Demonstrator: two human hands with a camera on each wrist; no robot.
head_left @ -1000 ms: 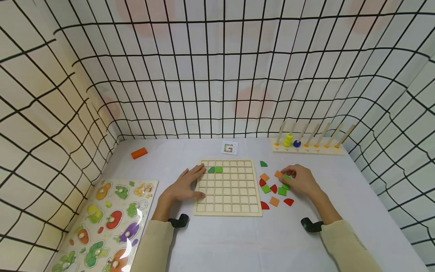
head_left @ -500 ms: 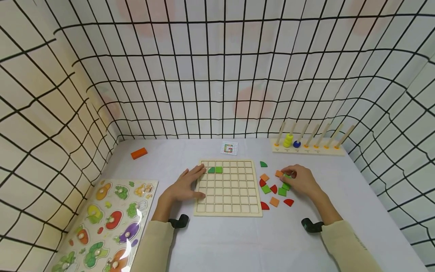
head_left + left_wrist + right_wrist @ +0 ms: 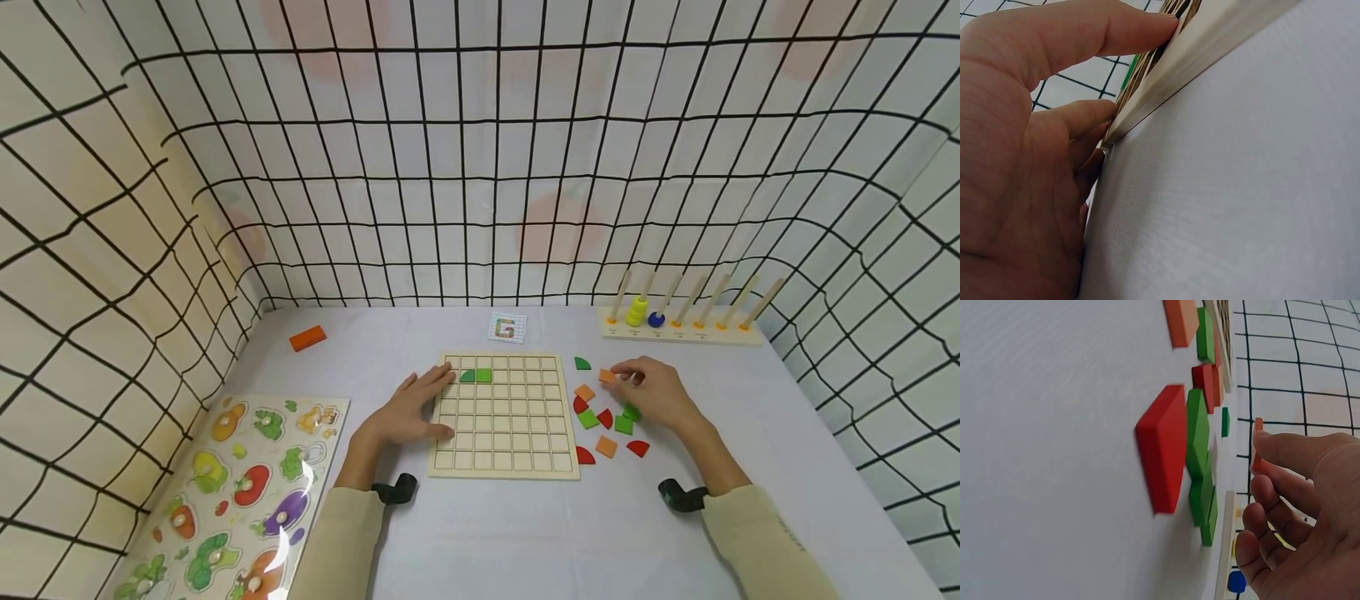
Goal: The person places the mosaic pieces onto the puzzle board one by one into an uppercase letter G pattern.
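One orange square tile [image 3: 606,377] is pinched between the thumb and forefinger of the right hand [image 3: 654,392], raised above the white cloth [image 3: 480,533]. The left hand [image 3: 405,414] has fingers spread, grasping nothing, in contact with the left side of the gridded board [image 3: 502,459]. Two cells contain a green quarter-circle [image 3: 467,376] and a green square [image 3: 483,375]. Loose tiles [image 3: 623,424] lie right of the board. Farther back, a peg stand [image 3: 678,334] carries yellow beads [image 3: 636,313] and one blue bead [image 3: 656,319]. White walls [image 3: 437,150] with black grid lines enclose the table.
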